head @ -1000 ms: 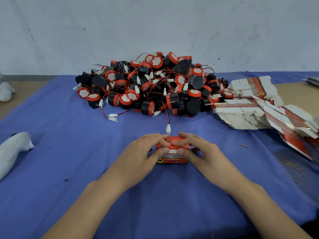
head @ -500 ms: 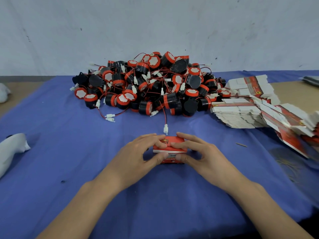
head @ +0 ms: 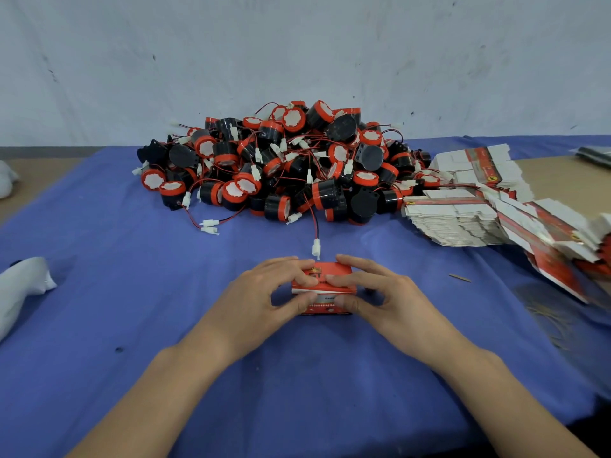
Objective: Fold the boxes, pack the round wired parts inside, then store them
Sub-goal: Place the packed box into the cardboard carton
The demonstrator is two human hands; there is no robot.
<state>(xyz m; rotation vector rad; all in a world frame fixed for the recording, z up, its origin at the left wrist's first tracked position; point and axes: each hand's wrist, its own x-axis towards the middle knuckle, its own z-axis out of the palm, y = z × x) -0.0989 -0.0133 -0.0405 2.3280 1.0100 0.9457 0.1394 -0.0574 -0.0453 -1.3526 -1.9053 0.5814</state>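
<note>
Left hand [head: 264,294] and right hand [head: 380,292], fingers curled, both pinching red box [head: 325,285].

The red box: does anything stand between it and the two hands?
Nothing visible does. The left hand and the right hand both grip the red box directly, fingers on top, thumbs on its front. A white connector lies just behind the box, not between.

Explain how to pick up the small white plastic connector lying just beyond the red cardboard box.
Probably pinch the white plastic connector across its two long sides, coming from above: it lies on the blue cloth, pointing toward you, and its red-black wire leaves the far end.
</note>
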